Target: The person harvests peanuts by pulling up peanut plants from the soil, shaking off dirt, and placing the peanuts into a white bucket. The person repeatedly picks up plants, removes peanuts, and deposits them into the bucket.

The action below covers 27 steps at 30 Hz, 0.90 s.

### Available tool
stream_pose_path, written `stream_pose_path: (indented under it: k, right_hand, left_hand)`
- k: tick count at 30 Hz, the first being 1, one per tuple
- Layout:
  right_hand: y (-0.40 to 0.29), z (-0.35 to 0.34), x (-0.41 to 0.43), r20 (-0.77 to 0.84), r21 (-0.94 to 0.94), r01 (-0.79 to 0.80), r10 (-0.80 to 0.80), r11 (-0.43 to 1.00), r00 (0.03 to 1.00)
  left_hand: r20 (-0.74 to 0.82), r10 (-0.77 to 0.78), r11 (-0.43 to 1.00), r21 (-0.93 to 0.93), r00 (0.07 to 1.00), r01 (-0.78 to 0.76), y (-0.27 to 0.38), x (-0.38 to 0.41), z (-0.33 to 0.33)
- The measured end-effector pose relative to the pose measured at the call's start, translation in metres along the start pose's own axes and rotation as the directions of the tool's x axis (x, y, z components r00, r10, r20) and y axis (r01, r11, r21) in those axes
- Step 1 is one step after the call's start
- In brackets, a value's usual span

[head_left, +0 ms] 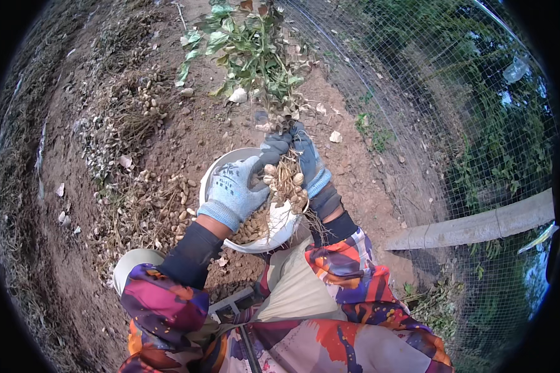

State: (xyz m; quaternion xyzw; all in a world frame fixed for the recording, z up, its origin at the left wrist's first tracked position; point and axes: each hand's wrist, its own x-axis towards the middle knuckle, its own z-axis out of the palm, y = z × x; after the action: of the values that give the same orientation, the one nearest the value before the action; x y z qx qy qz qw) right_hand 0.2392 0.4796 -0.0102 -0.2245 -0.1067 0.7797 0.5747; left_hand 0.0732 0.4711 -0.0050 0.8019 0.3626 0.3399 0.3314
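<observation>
My right hand [309,158], in a grey-blue work glove, grips the stems of an uprooted peanut plant. Its green leaves [261,60] point away from me, while the roots and attached peanut pods [289,182] hang towards me over the bucket's right side. My left hand [235,186], in a light blue glove with grey-coated fingers, is beside the pods with thumb and fingers bent towards them. Whether a pod is pinched there is hard to see. Below both hands stands a white bucket [280,228], partly hidden by the left glove, with loose peanuts [249,228] inside.
Pulled peanut plants with pods [142,102] lie in a row on the soil to the left, and more loose pods [184,186] are close to the bucket. A wire mesh fence [429,107] with a concrete post [471,224] runs along the right. Greenery grows behind it.
</observation>
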Motion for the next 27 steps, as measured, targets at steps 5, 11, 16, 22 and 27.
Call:
stream_pose_path:
  k: [5, 11, 16, 22, 27]
  right_hand:
    - [-0.007, -0.008, 0.013, 0.054, 0.034, -0.016, 0.014, 0.999, 0.998]
    - [-0.02, -0.041, 0.022, 0.07, -0.134, 0.039, -0.03, 0.99, 0.997]
    - [-0.029, -0.008, 0.015, 0.084, -0.073, 0.141, -0.135, 0.987, 0.987]
    - [-0.03, 0.014, 0.01, 0.183, 0.09, 0.011, -0.028, 0.996, 0.983]
    - [-0.039, 0.021, -0.011, 0.212, 0.119, 0.02, -0.045, 0.993, 0.976]
  left_hand:
    - [-0.056, -0.115, 0.992, 0.048, 0.992, 0.118, -0.004, 0.002, 0.01]
    - [-0.035, -0.073, 0.995, 0.064, 0.997, 0.075, 0.0, 0.002, 0.013]
    - [0.145, -0.362, 0.896, 0.326, 0.921, 0.301, 0.001, -0.006, 0.009]
    - [-0.113, -0.15, 0.957, 0.231, 0.982, 0.173, -0.033, -0.011, 0.012]
    - [0.089, -0.178, 0.639, -0.746, 0.98, 0.184, -0.009, 0.003, 0.016]
